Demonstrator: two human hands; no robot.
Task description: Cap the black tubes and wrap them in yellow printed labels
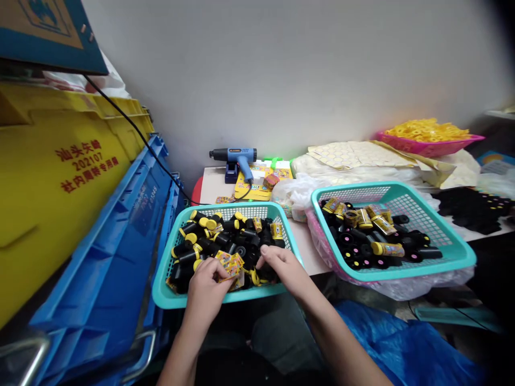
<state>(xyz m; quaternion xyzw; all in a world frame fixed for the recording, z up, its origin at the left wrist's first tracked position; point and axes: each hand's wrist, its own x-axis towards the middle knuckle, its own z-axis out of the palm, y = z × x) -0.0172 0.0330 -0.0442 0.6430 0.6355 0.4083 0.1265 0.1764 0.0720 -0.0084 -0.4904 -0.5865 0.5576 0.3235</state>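
A person's left hand pinches a small bunch of printed yellow sleeves between thumb and fingers over a turquoise basket, the grip at the edge seemingly meant to hold the bunch together and leave its faces exposed; the right hand hovers at the sleeves' three o'clock, thumb and forefinger nearly meeting, though whether anything sits between them cannot be told; black cylinders, many yellow-capped, fill the basket, which stands directly before the person, probably so both hands reach in easily; at its twelve o'clock a blue heat gun lies with its nozzle toward nine, perhaps to point the tip away from the baskets; at three o'clock a second basket rests on crumpled plastic, holding more black pieces, some wrapped in yellow prints
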